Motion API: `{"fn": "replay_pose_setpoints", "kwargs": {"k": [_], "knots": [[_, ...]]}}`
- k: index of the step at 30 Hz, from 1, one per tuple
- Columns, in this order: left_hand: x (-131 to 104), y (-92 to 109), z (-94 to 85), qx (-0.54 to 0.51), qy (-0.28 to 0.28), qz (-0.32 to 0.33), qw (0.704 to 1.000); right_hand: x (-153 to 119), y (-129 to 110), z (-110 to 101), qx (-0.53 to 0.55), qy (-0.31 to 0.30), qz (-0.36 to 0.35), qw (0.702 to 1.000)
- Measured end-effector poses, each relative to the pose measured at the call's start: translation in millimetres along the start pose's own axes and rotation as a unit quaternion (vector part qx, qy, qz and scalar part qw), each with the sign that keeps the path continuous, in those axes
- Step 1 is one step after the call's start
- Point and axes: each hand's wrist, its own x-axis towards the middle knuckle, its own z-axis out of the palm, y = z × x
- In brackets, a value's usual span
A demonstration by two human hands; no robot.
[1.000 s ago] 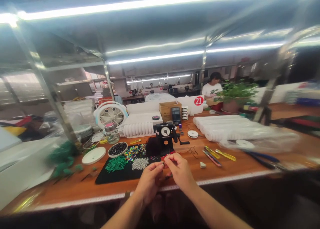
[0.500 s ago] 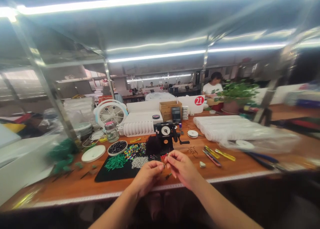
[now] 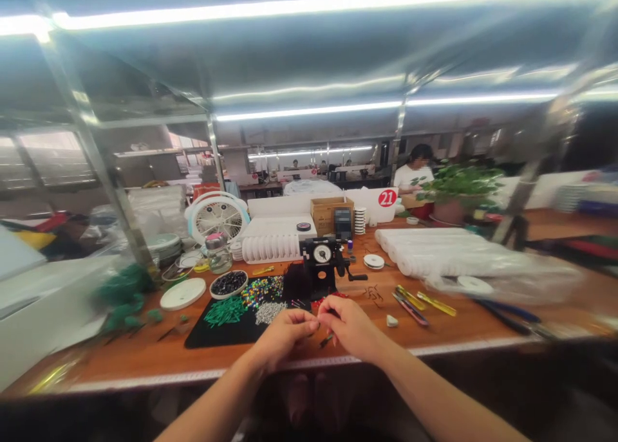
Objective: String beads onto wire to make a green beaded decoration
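Observation:
My left hand (image 3: 292, 331) and my right hand (image 3: 345, 323) meet fingertip to fingertip over the table's front part. Both are closed in a pinch, and whatever lies between the fingers is too small to make out. Just beyond them stands a black hand-cranked winding machine (image 3: 321, 271) with a round dial. Left of the hands, a black mat (image 3: 203, 339) carries green tubes (image 3: 224, 311), silver pieces (image 3: 269, 312) and multicoloured beads (image 3: 258, 291). A small dark item (image 3: 326, 341) lies on the table below my right hand.
To the right lie yellow cutters (image 3: 436, 303), a pen-like tool (image 3: 410, 308), dark-handled pliers (image 3: 505, 316) and plastic-wrapped white rolls (image 3: 434, 252). A dish of black pieces (image 3: 228, 284), a white lid (image 3: 182, 294) and a fan (image 3: 218, 217) are on the left. Another person (image 3: 415, 172) sits beyond the plant.
The fingertips of both hands have come closer together, and the right hand has turned slightly inward. The whole view has shifted a little; the objects on the table stay in place.

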Motion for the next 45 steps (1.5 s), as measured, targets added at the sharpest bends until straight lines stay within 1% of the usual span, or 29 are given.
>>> {"fn": "replay_pose_setpoints", "kwargs": {"k": [2,4,6,7,9,11,13,17,21,26,29,33,38,42,45], "knots": [[1,-3,0.4,-0.013,0.003,-0.002,1.000,0,4,7,0.018,0.025,0.016,0.999],[1,-6,1.0,-0.025,0.007,-0.001,1.000,0,5,11,0.018,0.049,0.012,0.999],[0,-8,1.8,-0.039,0.009,0.002,0.999,1,5,12,0.025,0.055,0.010,0.998],[-1,-9,2.2,-0.050,0.011,0.005,0.999,2,5,12,0.045,0.059,0.014,0.997],[-2,-11,3.0,-0.075,0.017,0.011,0.997,4,7,9,0.127,0.089,0.032,0.987],[-2,-11,3.8,-0.098,0.024,0.019,0.995,5,11,5,0.222,0.135,0.060,0.964],[-2,-11,4.7,-0.114,0.033,0.025,0.993,4,18,3,0.269,0.157,0.084,0.947],[-2,-10,6.5,-0.138,0.043,0.031,0.989,-5,30,6,0.278,0.138,0.111,0.944],[-2,-10,7.7,-0.153,0.036,0.029,0.987,-10,33,17,0.314,0.131,0.134,0.931],[-3,-11,8.9,-0.151,0.025,0.026,0.988,-6,29,26,0.344,0.138,0.120,0.921],[-3,-10,11.3,-0.148,0.019,0.023,0.989,-4,24,27,0.349,0.138,0.107,0.921],[-4,-7,15.4,-0.144,0.016,0.015,0.989,-5,16,27,0.321,0.136,0.091,0.933],[-5,-6,17.8,-0.147,0.011,0.011,0.989,-3,16,25,0.308,0.109,0.082,0.942],[-3,-7,16.5,-0.150,0.008,0.009,0.989,0,15,19,0.218,0.124,0.039,0.967],[-2,-8,15.4,-0.149,0.009,0.006,0.989,-1,10,14,0.159,0.138,-0.001,0.978]]}}
